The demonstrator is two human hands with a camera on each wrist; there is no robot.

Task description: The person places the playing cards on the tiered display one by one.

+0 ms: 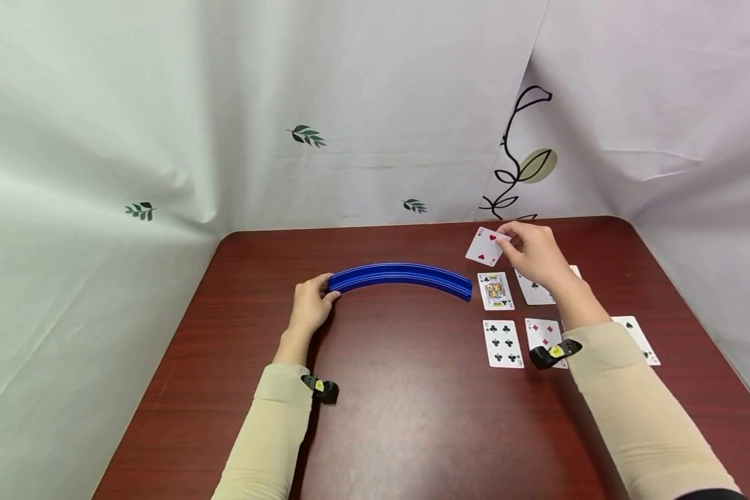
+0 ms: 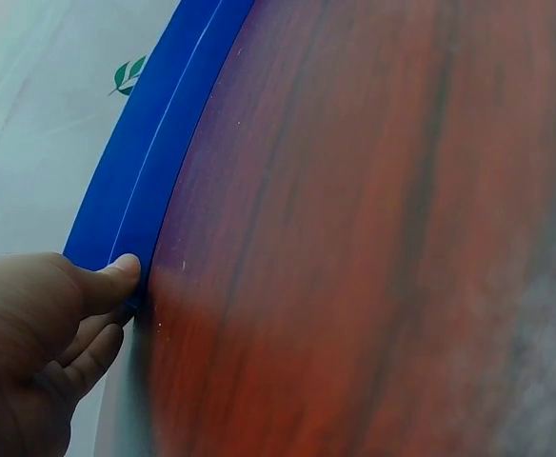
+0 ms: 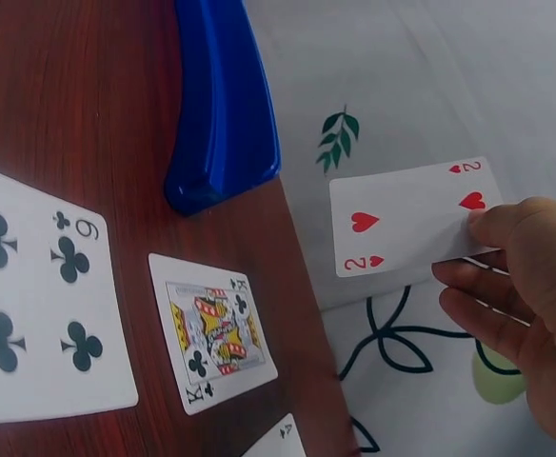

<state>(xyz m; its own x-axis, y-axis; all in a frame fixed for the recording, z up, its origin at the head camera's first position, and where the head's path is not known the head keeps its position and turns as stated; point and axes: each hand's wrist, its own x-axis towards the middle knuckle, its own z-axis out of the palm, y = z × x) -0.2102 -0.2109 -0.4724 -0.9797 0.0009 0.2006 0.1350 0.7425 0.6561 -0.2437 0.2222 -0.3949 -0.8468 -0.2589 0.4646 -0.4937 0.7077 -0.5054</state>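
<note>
My left hand [image 1: 310, 304] pinches the left end of a curved blue card holder [image 1: 400, 273], thumb on its near side, as the left wrist view shows. Slots run along the length of the holder. Between thumb and fingers my right hand [image 1: 534, 255] holds a two of hearts [image 3: 402, 217], face up, above the back of the table. Just below that card in the head view lies a king of clubs [image 1: 496, 291], close to the holder's right end. Nearer to me are a six of clubs [image 1: 503, 344] and a five of diamonds [image 1: 542, 333].
Another club card [image 1: 534, 288] lies beside the king, partly behind my right wrist. A spade card [image 1: 639, 339] shows past my right sleeve. The dark red wooden table [image 1: 412, 417] meets a white patterned curtain [image 1: 362, 104] at the back.
</note>
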